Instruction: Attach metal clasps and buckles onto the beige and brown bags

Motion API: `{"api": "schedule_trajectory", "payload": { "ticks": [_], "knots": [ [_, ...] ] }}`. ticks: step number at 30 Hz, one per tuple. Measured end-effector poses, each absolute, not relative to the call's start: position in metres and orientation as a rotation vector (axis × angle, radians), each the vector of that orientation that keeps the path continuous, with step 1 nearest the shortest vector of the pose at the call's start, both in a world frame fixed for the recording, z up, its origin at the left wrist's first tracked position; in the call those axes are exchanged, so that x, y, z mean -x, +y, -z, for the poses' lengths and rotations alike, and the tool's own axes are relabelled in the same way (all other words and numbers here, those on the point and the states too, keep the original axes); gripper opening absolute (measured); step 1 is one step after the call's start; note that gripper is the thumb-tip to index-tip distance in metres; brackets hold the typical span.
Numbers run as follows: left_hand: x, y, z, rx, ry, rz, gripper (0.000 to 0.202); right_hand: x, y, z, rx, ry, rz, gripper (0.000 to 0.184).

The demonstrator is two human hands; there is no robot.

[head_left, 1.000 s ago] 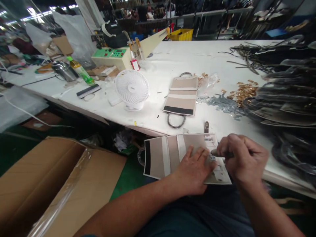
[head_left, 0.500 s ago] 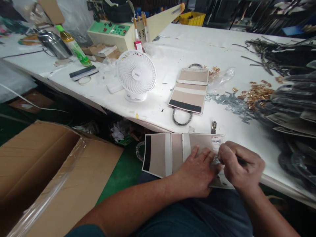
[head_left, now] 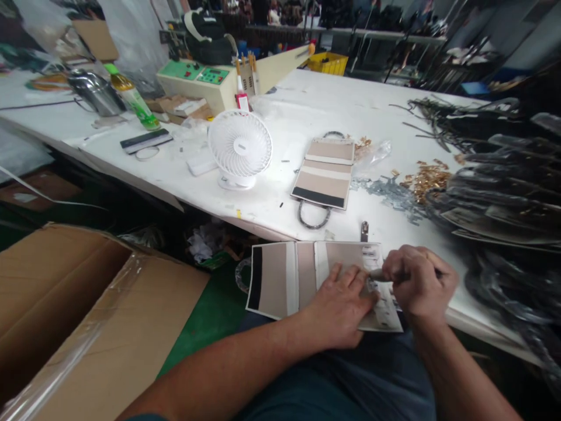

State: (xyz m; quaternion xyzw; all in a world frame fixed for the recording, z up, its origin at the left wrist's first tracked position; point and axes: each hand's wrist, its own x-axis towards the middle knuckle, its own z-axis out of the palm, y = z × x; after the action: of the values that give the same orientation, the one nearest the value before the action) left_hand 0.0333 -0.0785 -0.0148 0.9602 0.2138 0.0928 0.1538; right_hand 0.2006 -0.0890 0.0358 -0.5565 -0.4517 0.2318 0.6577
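A flat beige bag panel [head_left: 274,280] with pale bands, a black strip and a round handle at its left end lies across my lap against the table edge. My left hand [head_left: 339,304] rests flat on its right part, fingers spread. My right hand [head_left: 421,283] is closed round a dark rod-like tool [head_left: 379,275], whose tip points left over the panel's right end. Small metal pieces [head_left: 373,285] show there near the tip, partly hidden by my fingers. A metal clip [head_left: 364,231] is just beyond the panel's top edge.
On the white table [head_left: 245,225] lie a second beige panel [head_left: 326,169], grey metal pieces [head_left: 390,190] and gold fittings [head_left: 427,178]. A white fan [head_left: 240,146] stands left of them. Wrapped dark bag parts [head_left: 517,187] are piled right. An open cardboard box [head_left: 144,316] stands at lower left.
The tool in my right hand now shows, tip turned left; before, it was mostly hidden and the hand was lower over the panel's end. My left hand stays flat. The view has tilted up slightly.
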Motion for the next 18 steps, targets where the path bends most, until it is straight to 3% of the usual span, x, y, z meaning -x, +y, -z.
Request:
{"api": "schedule_trajectory", "payload": {
  "ticks": [3,10,13,18],
  "knots": [
    [-0.031,-0.082,0.016,-2.735,0.650,-0.328,0.073,-0.209,-0.094,-0.032,1.229,-0.952,-0.460,0.042],
    [-0.031,-0.089,0.032,-2.701,0.755,-0.401,0.064,-0.202,-0.115,-0.099,1.002,-0.937,-0.381,0.037],
    [-0.032,-0.089,0.031,-2.715,0.751,-0.407,0.063,-0.201,-0.111,-0.083,0.972,-0.962,-0.370,0.035],
    [-0.030,-0.093,0.023,-2.706,0.801,-0.383,0.045,-0.210,-0.103,-0.031,1.354,-1.087,-0.437,0.041]
  ]
}}
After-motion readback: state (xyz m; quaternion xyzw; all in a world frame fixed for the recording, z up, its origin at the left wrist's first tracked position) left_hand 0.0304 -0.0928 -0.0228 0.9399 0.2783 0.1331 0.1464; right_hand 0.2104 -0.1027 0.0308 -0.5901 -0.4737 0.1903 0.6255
